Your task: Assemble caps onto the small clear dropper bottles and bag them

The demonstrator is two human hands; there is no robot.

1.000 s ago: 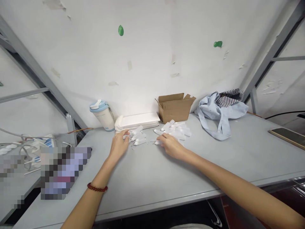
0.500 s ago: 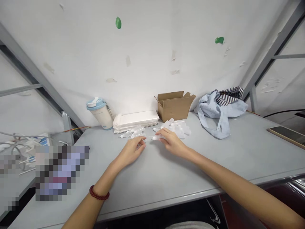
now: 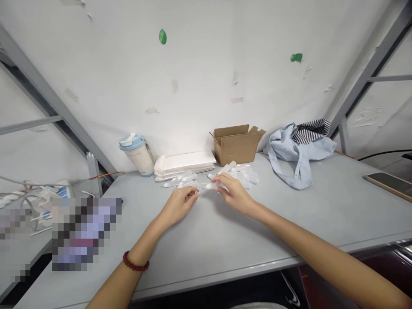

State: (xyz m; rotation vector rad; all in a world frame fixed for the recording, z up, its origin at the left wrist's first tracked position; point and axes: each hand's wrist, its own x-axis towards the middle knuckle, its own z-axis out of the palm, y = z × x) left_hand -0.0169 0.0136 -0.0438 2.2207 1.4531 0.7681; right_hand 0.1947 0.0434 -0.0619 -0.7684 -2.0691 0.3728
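Beside heaps (image 3: 247, 176): bottle (image 3: 210, 186), seemingly unfinished, pinched in right hand (image 3: 235, 195); left hand (image 3: 180, 203) pinching white bit (image 3: 197, 190); finished heap unclear.

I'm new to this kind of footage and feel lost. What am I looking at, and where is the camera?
There is no machine here: these are a person's two bare hands, seen from a camera worn on the head, looking forward and down. On the grey table lie small translucent bottles, with a mug, a white stack, an open cardboard box and a blue bag behind. The right hand holds one bottle; the left hand seems to pinch something white, too small to name.
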